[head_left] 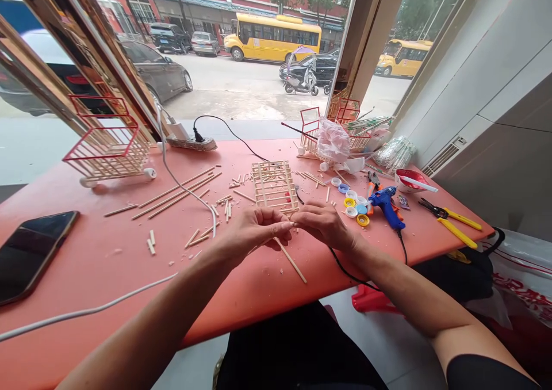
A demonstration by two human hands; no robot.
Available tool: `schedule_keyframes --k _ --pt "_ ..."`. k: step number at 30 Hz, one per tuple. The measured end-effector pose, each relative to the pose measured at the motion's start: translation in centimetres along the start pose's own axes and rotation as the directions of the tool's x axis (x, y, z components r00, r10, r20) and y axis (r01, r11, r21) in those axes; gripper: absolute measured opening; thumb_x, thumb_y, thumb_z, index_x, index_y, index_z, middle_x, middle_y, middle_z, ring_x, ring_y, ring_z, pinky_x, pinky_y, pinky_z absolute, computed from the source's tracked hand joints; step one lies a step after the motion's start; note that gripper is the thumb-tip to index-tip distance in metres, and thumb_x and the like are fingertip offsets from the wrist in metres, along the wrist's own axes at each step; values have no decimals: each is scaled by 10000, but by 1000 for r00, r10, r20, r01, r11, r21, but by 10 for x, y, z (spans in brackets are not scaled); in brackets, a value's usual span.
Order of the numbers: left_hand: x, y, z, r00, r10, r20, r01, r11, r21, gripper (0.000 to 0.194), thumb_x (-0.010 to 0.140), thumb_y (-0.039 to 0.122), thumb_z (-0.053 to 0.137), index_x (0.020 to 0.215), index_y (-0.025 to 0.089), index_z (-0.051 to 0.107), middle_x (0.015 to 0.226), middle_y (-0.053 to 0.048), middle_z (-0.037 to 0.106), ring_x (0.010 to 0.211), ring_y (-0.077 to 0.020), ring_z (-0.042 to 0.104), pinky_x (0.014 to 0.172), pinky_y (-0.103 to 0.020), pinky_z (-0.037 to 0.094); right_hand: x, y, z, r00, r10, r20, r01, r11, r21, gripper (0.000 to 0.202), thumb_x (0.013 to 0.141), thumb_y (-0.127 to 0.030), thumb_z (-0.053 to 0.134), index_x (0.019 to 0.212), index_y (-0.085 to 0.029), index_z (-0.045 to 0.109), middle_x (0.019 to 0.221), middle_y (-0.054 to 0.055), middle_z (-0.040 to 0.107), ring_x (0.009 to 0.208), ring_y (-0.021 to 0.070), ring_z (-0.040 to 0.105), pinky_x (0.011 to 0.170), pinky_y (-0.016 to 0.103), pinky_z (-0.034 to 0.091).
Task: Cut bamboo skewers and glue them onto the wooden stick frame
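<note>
My left hand (259, 230) and my right hand (325, 224) meet near the front of the table, fingertips pinched together. Whatever lies between the fingertips is too small and covered to make out. Just beyond them rests a lattice frame of thin wooden sticks (257, 186). A loose wooden stick (293, 262) slants across the table below my hands. Short cut stick pieces (227, 208) lie left of the frame. To the right of my right hand are several plastic bottle caps (351, 211) and a blue glue gun (387, 203).
A finished-looking stick cart (110, 165) with red trim stands left, near a power strip (192, 143). A phone (37, 252) lies at the left edge. White cable (107, 304) crosses the pink table (142, 269). Yellow-handled pliers (457, 226) and a red bowl (405, 184) sit right.
</note>
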State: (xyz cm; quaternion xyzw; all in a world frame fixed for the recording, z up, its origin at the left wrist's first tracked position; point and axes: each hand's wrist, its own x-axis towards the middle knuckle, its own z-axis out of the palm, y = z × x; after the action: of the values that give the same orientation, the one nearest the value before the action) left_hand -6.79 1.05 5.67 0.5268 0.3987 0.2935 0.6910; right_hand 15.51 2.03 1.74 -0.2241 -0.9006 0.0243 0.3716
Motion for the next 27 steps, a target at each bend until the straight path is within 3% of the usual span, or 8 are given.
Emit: schedule_keyframes --k 6,12,14,17,22,24,27 --pt "-2 2 -3 998 62 -6 -62 995 76 391 650 482 900 823 147 792 799 -99 787 664 -161 683 635 -266 563 -3 5 -1 999 33 -30 -33 999 3 172 1048 -265 567 942 -187 677 791 33 707 730 144 583 696 265 466" --pt "-2 -4 3 958 270 -93 -227 918 325 257 755 422 792 809 171 787 729 -64 775 651 -186 690 612 -271 548 -2 4 1 1000 4 -20 -5 999 -40 162 1050 -237 555 936 -190 661 799 32 705 735 139 589 703 260 456" --pt "-4 -5 9 907 397 -142 -290 833 472 179 793 360 742 796 185 781 722 -43 770 662 -186 689 624 -264 532 -1 3 1 1000 -4 -30 2 999 -48 154 1048 -232 557 937 -191 656 779 28 691 726 138 583 689 256 447" --pt "-7 -11 18 790 594 -152 -330 620 712 130 842 238 648 804 208 768 729 -22 764 673 -178 686 675 -262 511 1 1 0 999 6 -49 -8 999 -50 153 1041 -228 568 920 -195 655 730 13 657 686 132 566 665 254 438" --pt "-7 -24 22 604 796 25 -321 215 923 218 891 140 534 812 215 723 783 -50 755 745 -198 676 716 -279 474 2 -2 1 998 -9 -62 8 1000 -2 149 1029 -188 578 894 -192 641 724 6 646 677 126 538 651 248 430" --pt "-7 -26 22 553 828 97 -332 112 937 243 925 133 510 828 210 719 784 -60 748 761 -203 673 732 -282 471 2 -4 2 997 -11 -77 13 1000 20 145 1023 -165 579 892 -189 636 719 3 637 679 125 530 651 246 430" --pt "-8 -27 22 522 838 161 -320 17 947 253 959 137 498 883 216 727 821 -61 758 797 -202 680 765 -281 476 2 -6 5 995 -13 -98 17 999 36 136 1024 -153 568 913 -185 640 750 13 655 702 131 549 674 252 449"
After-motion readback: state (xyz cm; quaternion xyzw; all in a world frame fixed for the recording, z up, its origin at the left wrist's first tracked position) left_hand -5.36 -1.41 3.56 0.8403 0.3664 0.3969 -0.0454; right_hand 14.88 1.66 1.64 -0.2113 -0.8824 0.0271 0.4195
